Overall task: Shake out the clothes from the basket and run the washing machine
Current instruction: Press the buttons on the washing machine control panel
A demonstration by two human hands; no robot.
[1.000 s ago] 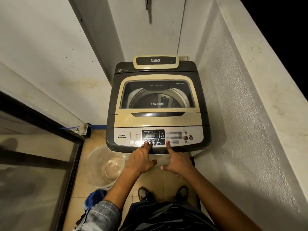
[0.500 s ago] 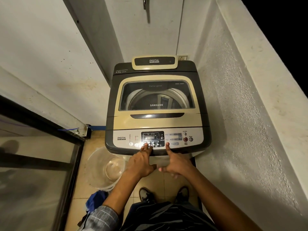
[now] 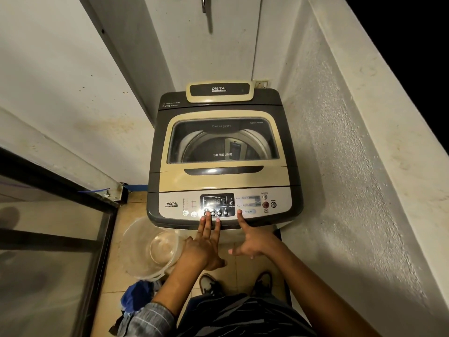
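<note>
— Left hand flat and spread, gripping nothing, three fingertips laid along the row of small round buttons under the lit display. Right hand holding nothing either, forefinger out straight beside the Program button, thumb out to the side, other fingers loosely tucked.

— And the washing machine?

— Wedged in the corner between the two walls, lid down, drum visible through the window. Cannot tell whether any clothes inside. Control panel already lit, so powered on by the look of it.

— Basket?

— Clear plastic tub on the floor just left of the machine, nothing visible inside. Heap of blue cloth beside it, nearer the feet.

— Step in hand, then?

— Setting the cycle, most likely. Best done one finger at a time: lift the spare left fingertips off the row to avoid pressing two buttons together. Press squarely, then read the display before pressing again.

— And to finish?

— Red Start/Pause button further right, just beside the Power button. Worth aiming carefully; hitting Power instead would probably wipe the settings. Worth checking that blue heap too, in case of a missed garment.
</note>
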